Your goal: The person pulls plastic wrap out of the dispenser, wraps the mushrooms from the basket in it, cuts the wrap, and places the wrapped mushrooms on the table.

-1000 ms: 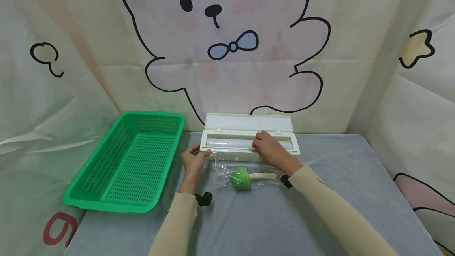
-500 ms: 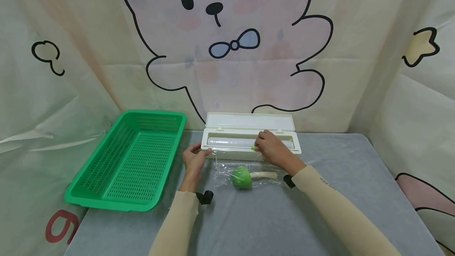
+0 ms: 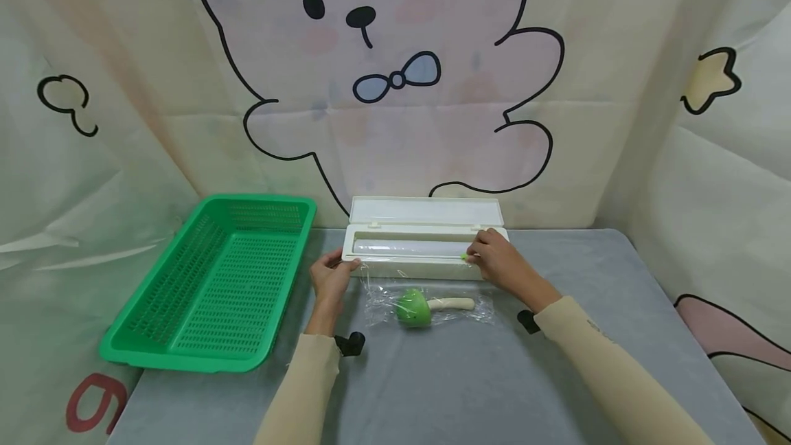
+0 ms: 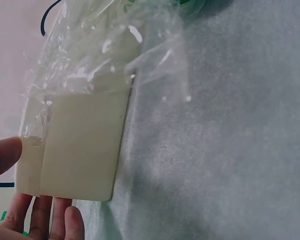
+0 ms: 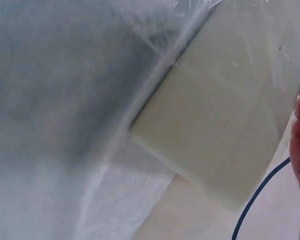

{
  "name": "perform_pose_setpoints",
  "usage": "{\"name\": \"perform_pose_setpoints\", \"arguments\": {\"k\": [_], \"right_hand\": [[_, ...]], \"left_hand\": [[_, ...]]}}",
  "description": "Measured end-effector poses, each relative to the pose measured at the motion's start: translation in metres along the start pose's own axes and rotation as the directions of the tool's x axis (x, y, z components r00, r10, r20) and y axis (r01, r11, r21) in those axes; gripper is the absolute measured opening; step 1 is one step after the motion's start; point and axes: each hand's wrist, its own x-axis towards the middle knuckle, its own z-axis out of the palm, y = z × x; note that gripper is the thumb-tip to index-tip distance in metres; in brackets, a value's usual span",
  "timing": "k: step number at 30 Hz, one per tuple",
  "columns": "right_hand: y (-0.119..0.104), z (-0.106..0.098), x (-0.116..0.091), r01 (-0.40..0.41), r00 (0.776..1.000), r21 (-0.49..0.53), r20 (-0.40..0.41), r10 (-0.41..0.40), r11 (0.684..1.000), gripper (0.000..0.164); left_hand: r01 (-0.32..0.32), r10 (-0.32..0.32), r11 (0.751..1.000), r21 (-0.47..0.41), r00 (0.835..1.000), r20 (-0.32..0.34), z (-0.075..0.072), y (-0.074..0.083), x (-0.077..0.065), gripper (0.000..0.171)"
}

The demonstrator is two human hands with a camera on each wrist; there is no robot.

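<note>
A white plastic-wrap dispenser [image 3: 408,269] stands at the back of the table, its lid [image 3: 426,210] raised and a film roll [image 3: 395,246] inside. My left hand [image 3: 330,280] grips its left end, thumb on the top edge and fingers around the end, as the left wrist view shows. Near the right end, my right hand [image 3: 503,263] pinches a small green slide cutter [image 3: 464,257] on the front rail. Clear plastic wrap [image 3: 377,304] hangs over the front onto the table, around a toy mushroom [image 3: 413,308] with a green cap and pale stem.
To the left sits a green perforated basket [image 3: 216,294]. A grey cloth [image 3: 445,383] covers the table. Behind it hangs a backdrop [image 3: 395,136] printed with a cartoon bear, close to the raised lid.
My right hand has slid to the right along the dispenser's front rail, carrying the green slide cutter towards the right end. The left hand keeps its grip; the toy mushroom stays in place.
</note>
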Motion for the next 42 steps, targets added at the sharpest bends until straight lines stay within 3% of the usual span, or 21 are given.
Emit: {"name": "perform_pose_setpoints", "arguments": {"k": [7,10,12,15,19,22,25,34,38,42], "right_hand": [[-0.011,0.004,-0.008,-0.188,0.981,0.071,-0.04,0.191,0.98,0.017],[-0.017,0.01,-0.01,-0.251,0.959,0.101,-0.113,0.262,0.963,0.025],[-0.02,0.014,-0.011,-0.307,0.932,0.102,-0.17,0.321,0.946,0.032],[-0.025,0.019,-0.013,-0.447,0.857,0.101,-0.236,0.458,0.889,0.053],[-0.03,0.022,-0.017,-0.659,0.709,0.131,-0.22,0.67,0.74,0.092],[-0.032,0.022,-0.02,-0.761,0.613,0.145,-0.155,0.774,0.632,0.106],[-0.033,0.021,-0.021,-0.807,0.564,0.14,-0.102,0.819,0.573,0.109],[-0.034,0.021,-0.022,-0.819,0.527,0.223,-0.073,0.847,0.529,0.102],[-0.026,0.017,-0.026,-0.797,0.533,0.286,-0.08,0.842,0.532,0.083],[-0.015,0.009,-0.034,-0.757,0.57,0.318,-0.103,0.815,0.57,0.049]], "left_hand": [[0.004,-0.004,1.0,0.0,1.0,0.002,0.001,-0.004,0.001,0.044],[0.008,-0.008,1.0,-0.001,1.0,0.007,0.001,-0.004,0.001,0.045],[0.012,-0.012,1.0,-0.003,1.0,0.009,0.0,-0.003,0.001,0.045],[0.011,-0.011,1.0,0.0,1.0,0.011,0.0,-0.003,0.001,0.045],[0.008,-0.008,1.0,0.0,1.0,0.015,-0.001,-0.003,0.001,0.045],[0.005,-0.005,1.0,-0.004,1.0,0.015,0.0,-0.004,0.001,0.045],[0.005,-0.005,1.0,-0.01,1.0,0.012,-0.001,-0.004,0.002,0.046],[-0.007,0.007,1.0,-0.012,1.0,0.005,0.0,-0.007,0.004,0.045],[-0.007,0.007,1.0,-0.006,1.0,0.003,0.0,-0.006,0.004,0.044],[0.001,-0.001,1.0,0.001,1.0,0.012,0.0,-0.006,0.003,0.045]]}}
